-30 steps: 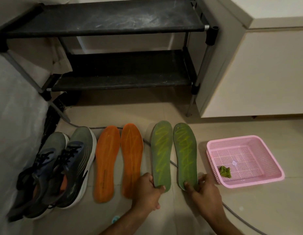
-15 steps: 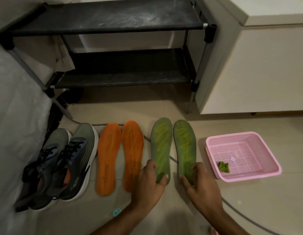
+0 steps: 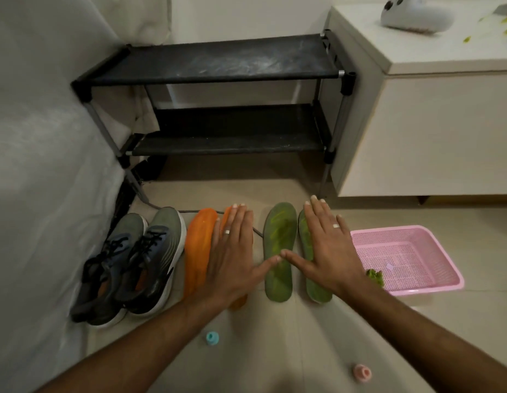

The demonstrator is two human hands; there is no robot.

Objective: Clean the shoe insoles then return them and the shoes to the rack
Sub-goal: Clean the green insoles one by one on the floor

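Both hands were spread flat, fingers straight and a bit apart, gripping nothing: left hand [image 3: 232, 256] over the orange insoles [image 3: 197, 251], right hand [image 3: 327, 251] over the green insoles [image 3: 278, 251]. All four lay on the floor between the shoes [image 3: 133, 265] and the pink basket [image 3: 433, 251], in front of the rack [image 3: 218, 66]. They looked thin, light and floppy, so I'd pinch each by the heel edge

no legible text, labels or brands
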